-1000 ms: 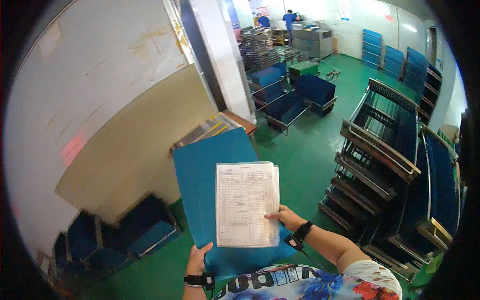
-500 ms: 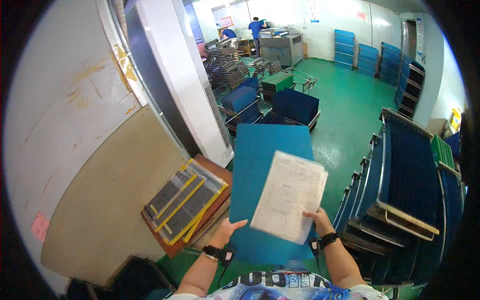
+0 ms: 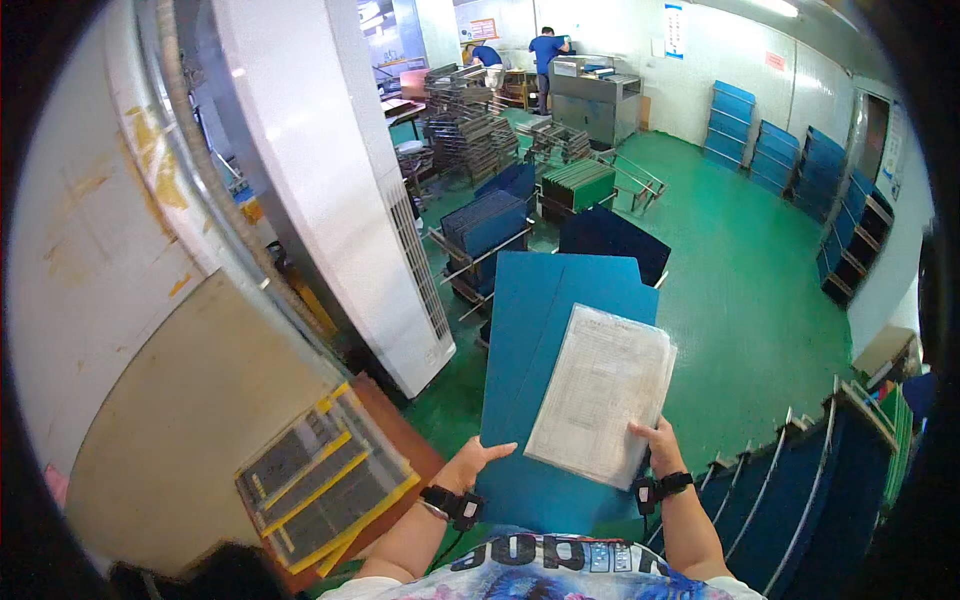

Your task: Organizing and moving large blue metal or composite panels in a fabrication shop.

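The large flat blue plastic board is now being held more upright over the green floor, nearer the tall white cabinet than before. The clear-sleeved white paper sheet is lying on it, pinned by the right hand; the left hand is gripping the board's left edge.

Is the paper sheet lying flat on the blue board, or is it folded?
Flat and unfolded. The paper sheet lies spread on the blue board, all its corners showing, with the right hand pinning its lower edge.
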A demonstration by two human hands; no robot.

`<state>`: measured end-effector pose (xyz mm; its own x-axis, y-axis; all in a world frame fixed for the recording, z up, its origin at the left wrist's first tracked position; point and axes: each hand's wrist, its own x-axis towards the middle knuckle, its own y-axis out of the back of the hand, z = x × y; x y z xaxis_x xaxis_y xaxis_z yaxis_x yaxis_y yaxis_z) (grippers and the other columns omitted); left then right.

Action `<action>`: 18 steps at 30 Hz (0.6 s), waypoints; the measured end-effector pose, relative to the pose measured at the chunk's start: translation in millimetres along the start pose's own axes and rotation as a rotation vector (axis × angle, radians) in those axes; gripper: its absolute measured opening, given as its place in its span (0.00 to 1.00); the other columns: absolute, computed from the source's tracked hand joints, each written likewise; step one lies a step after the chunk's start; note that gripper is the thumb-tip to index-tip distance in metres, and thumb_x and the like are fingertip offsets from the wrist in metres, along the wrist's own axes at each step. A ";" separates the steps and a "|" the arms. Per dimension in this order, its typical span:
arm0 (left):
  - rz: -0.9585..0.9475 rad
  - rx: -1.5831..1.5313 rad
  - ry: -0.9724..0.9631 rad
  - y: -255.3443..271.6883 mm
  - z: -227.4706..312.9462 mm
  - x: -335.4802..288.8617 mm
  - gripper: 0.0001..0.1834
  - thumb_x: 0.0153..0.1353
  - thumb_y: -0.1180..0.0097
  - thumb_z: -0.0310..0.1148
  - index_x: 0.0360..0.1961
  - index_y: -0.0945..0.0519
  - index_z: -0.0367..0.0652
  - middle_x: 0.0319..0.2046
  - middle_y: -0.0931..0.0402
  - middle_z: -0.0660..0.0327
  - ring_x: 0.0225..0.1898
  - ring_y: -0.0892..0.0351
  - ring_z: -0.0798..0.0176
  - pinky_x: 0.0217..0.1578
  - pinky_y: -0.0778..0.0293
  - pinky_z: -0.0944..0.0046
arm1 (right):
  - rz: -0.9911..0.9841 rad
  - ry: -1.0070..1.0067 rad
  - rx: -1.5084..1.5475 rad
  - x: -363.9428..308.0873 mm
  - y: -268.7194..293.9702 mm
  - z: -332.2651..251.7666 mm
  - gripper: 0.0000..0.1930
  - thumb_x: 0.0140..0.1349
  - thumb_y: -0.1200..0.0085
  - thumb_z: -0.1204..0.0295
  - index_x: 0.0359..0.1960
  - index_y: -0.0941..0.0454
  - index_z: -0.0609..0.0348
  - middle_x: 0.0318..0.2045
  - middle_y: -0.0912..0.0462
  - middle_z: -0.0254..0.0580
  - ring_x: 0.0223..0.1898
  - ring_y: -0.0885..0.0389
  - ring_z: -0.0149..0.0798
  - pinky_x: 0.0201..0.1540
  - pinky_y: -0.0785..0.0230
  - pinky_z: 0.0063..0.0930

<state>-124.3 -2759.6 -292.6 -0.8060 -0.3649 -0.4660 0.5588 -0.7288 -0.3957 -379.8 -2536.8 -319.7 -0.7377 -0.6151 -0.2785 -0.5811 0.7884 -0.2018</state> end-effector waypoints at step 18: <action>-0.176 -0.136 -0.028 -77.0 106.8 379.9 0.20 0.54 0.43 0.27 0.50 0.28 0.39 0.43 0.24 0.57 0.42 0.23 0.61 0.43 0.25 0.60 | 0.081 0.280 -0.191 321.5 88.8 -156.1 0.33 0.47 0.48 0.81 0.58 0.42 0.66 0.50 0.28 0.46 0.50 0.29 0.40 0.53 0.36 0.32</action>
<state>-494.4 -2904.0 -354.6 -0.8976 -0.2562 -0.3587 0.4284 -0.6986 -0.5731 -722.2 -2666.6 -280.6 -0.8346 -0.5508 -0.0128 -0.5508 0.8346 -0.0029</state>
